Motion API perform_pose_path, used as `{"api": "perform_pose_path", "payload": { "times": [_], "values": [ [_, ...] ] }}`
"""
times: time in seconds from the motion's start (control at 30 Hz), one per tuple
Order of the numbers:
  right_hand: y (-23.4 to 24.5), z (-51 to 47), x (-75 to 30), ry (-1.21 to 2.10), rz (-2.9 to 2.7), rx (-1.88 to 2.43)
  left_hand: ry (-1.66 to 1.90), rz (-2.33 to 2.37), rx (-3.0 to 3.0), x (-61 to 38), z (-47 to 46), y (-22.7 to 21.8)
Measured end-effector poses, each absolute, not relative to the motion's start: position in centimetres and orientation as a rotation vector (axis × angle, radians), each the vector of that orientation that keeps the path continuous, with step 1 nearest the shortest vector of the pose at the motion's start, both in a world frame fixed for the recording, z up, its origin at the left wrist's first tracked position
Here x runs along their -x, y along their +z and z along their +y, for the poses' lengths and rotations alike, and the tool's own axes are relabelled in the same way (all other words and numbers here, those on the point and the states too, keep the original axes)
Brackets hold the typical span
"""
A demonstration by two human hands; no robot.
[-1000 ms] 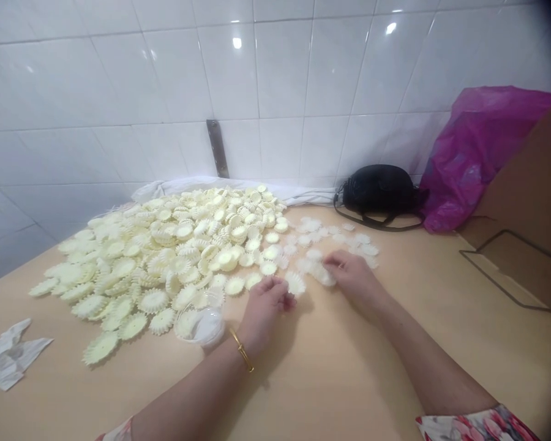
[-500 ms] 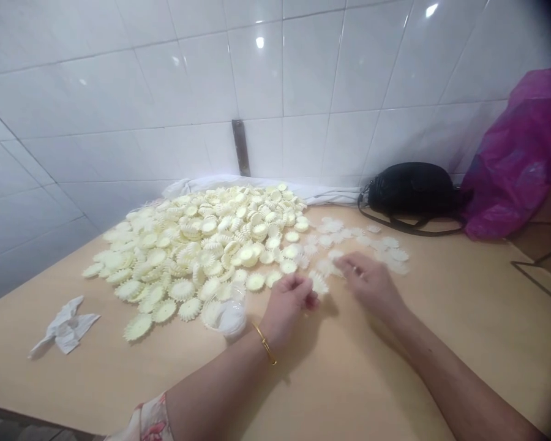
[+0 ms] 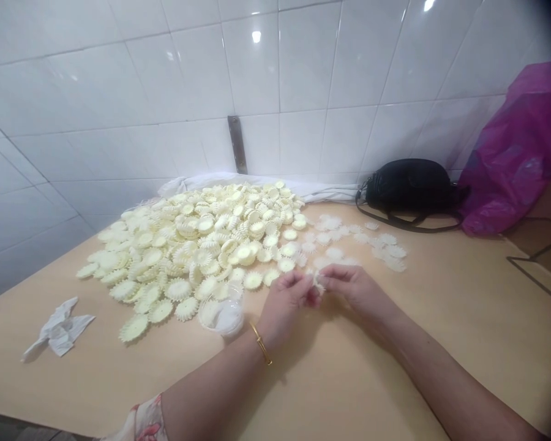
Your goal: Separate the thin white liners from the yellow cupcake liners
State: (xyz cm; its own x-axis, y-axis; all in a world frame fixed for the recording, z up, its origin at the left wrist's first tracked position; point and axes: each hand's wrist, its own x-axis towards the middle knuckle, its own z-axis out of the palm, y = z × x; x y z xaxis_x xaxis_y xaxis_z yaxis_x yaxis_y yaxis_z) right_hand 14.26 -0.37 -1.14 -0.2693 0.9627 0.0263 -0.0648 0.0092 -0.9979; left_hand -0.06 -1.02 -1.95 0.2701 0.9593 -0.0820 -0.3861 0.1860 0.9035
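My left hand (image 3: 284, 306) and my right hand (image 3: 353, 289) meet over the tabletop, their fingertips pinching a small pale fluted disc (image 3: 319, 283) between them. Most of that disc is hidden by my fingers. To the left of my hands lies a large heap of cream fluted discs (image 3: 188, 245). A looser scatter of thin, whitish, translucent fluted discs (image 3: 349, 248) spreads just beyond my right hand. A clear plastic cup or wrapper (image 3: 220, 315) sits close to my left wrist, which wears a gold bangle (image 3: 261, 344).
The wooden tabletop (image 3: 349, 367) meets a white tiled wall (image 3: 303, 73) behind a white cloth (image 3: 257, 185). A black bag (image 3: 408, 193) and a magenta plastic bag (image 3: 518, 159) stand at the back right. Crumpled tissue (image 3: 59, 327) lies at the left.
My right hand has moved left and down to meet the disc held by my left hand. The view has barely shifted.
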Motion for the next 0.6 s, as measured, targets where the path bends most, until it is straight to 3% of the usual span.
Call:
{"api": "perform_pose_path", "payload": {
  "times": [0.43, 0.6],
  "values": [
    [-1.3, 0.5, -14.8, 1.141, -1.206, 1.204, 1.079, 0.896, -0.879, 0.2, -0.8, -1.9],
    [-1.2, 1.6, -17.5, 0.6, -1.258, 1.447, 1.102, 0.909, -0.899, 0.5, -0.7, -2.0]
  ]
}}
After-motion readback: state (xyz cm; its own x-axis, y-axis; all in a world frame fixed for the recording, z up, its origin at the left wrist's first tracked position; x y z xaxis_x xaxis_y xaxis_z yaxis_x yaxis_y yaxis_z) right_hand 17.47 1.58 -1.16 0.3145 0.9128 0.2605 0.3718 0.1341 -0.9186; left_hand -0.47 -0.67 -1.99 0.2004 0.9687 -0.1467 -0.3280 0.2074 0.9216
